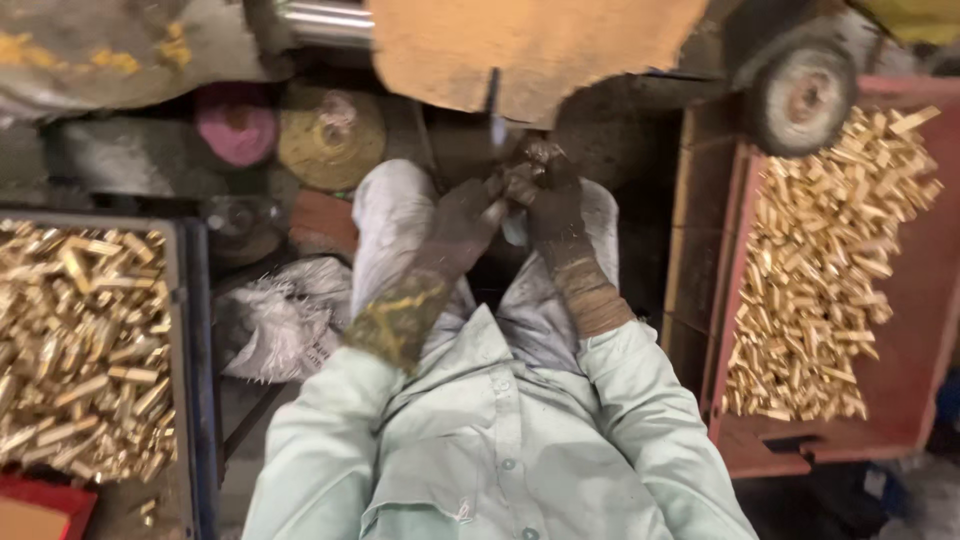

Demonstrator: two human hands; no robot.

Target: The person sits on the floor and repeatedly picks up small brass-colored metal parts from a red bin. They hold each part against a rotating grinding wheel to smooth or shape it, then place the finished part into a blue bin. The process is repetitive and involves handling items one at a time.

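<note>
Both my hands wear dark, dirty gloves and meet in front of me above my lap. My left hand point(468, 212) reaches in from the left, its fingers touching my right hand point(545, 195). The two hands close together around something small that the gloves hide. Just above them a thin metal blade or rod point(494, 105) hangs down from a worn tan machine plate point(530, 45). My pale green sleeves and shirt fill the lower middle of the view.
A dark tray point(190, 330) of several brass pieces stands at my left. A red bin point(915, 330) of similar brass pieces stands at my right, beside a small wheel point(803, 97). A white bag point(285, 320), a pink spool point(237, 122) and a yellow spool point(330, 135) lie on the floor ahead.
</note>
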